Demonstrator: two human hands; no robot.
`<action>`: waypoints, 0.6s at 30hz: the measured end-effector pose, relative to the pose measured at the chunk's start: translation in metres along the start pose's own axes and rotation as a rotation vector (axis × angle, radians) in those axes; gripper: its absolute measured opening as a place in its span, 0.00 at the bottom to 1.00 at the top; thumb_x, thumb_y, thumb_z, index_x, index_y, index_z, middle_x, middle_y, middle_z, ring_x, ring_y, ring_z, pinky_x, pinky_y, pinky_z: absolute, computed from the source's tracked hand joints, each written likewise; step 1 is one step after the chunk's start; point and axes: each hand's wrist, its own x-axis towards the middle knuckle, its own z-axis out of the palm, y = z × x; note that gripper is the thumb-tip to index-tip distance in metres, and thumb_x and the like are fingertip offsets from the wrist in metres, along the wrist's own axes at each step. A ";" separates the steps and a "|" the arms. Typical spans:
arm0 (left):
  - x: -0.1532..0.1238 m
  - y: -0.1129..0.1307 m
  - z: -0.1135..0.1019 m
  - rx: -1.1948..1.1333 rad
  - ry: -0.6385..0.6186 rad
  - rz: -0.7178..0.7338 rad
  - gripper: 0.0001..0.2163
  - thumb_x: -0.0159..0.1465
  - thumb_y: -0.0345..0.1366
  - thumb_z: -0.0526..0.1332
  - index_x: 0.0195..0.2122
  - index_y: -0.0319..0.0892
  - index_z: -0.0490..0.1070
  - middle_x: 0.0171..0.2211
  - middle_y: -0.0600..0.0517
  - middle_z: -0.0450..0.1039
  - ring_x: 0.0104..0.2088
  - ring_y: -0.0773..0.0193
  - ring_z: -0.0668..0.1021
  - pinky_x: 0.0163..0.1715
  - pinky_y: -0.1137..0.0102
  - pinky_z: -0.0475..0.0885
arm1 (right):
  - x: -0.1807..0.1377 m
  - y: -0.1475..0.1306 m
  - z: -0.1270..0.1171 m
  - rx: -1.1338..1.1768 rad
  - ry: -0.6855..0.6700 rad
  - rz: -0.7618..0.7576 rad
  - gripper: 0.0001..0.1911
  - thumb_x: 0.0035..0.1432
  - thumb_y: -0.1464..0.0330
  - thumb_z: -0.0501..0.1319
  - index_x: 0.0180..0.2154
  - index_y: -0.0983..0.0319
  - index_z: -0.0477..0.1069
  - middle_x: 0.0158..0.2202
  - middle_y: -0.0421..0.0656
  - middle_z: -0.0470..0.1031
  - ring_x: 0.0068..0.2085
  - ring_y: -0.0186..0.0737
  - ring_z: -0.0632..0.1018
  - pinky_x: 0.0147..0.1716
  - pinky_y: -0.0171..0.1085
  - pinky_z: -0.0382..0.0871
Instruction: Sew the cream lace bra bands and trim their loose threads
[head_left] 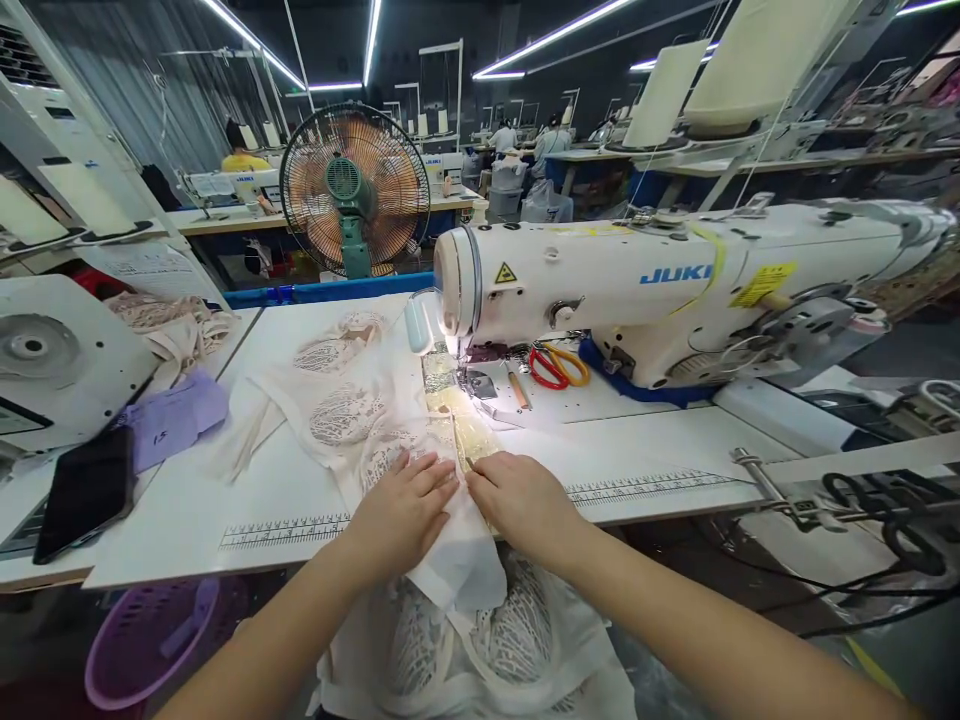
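Observation:
A cream lace bra [341, 415] lies across the white table, with one end close to the presser foot [463, 372] of the sewing machine [592, 265]. My left hand [405, 512] rests on its fabric, palm down, fingers stretched out. Beside it, my right hand [525, 500] has thumb and fingers closed on the fabric's edge, just below the lit needle area. More cream lace bra pieces [517, 625] hang below the table edge, over my lap. Red-handled scissors [547, 368] and a yellow-handled pair [571, 366] lie right of the needle.
A printed ruler strip [645, 487] runs along the table's front edge. At left are a phone [86, 495], a purple paper [176, 418] and another machine [67, 355]. A purple basket [150, 640] stands below. A fan [352, 190] is behind the table; people [551, 140] sit farther back.

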 end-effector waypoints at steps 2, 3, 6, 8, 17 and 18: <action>-0.001 0.003 0.000 0.007 -0.007 -0.012 0.16 0.67 0.34 0.50 0.54 0.39 0.67 0.58 0.45 0.65 0.58 0.50 0.67 0.56 0.48 0.61 | 0.003 0.003 0.002 -0.008 -0.010 -0.017 0.09 0.58 0.77 0.56 0.35 0.65 0.74 0.32 0.47 0.74 0.34 0.44 0.72 0.29 0.39 0.60; -0.002 0.003 0.001 0.009 0.000 -0.013 0.16 0.67 0.35 0.49 0.54 0.40 0.67 0.58 0.46 0.65 0.58 0.50 0.67 0.56 0.48 0.61 | 0.005 0.004 0.002 -0.011 -0.018 -0.020 0.08 0.57 0.77 0.56 0.34 0.64 0.74 0.32 0.47 0.74 0.34 0.44 0.72 0.28 0.38 0.59; -0.002 0.002 0.004 0.020 0.043 -0.020 0.17 0.67 0.34 0.48 0.54 0.42 0.66 0.57 0.47 0.66 0.58 0.50 0.67 0.55 0.47 0.61 | 0.010 0.010 -0.001 -0.012 -0.032 0.022 0.08 0.56 0.77 0.56 0.31 0.63 0.73 0.30 0.47 0.74 0.33 0.44 0.73 0.27 0.38 0.59; -0.001 0.000 0.007 0.029 0.059 -0.029 0.17 0.68 0.34 0.47 0.55 0.42 0.66 0.57 0.48 0.67 0.58 0.50 0.67 0.55 0.47 0.60 | 0.013 0.012 -0.003 -0.004 -0.029 0.097 0.08 0.55 0.77 0.55 0.31 0.64 0.73 0.30 0.47 0.74 0.34 0.43 0.74 0.27 0.37 0.59; 0.000 0.007 0.010 0.048 0.005 -0.095 0.19 0.68 0.34 0.46 0.58 0.41 0.62 0.60 0.46 0.63 0.59 0.47 0.65 0.55 0.45 0.57 | 0.004 0.022 -0.017 0.253 0.018 0.248 0.13 0.58 0.77 0.52 0.39 0.62 0.74 0.35 0.44 0.77 0.37 0.38 0.76 0.34 0.33 0.67; 0.000 0.008 0.011 0.052 0.013 -0.107 0.19 0.68 0.34 0.45 0.58 0.42 0.61 0.60 0.45 0.62 0.59 0.47 0.64 0.55 0.45 0.57 | 0.001 0.022 -0.016 0.277 0.039 0.251 0.15 0.59 0.77 0.52 0.45 0.62 0.72 0.38 0.44 0.77 0.38 0.38 0.76 0.35 0.33 0.67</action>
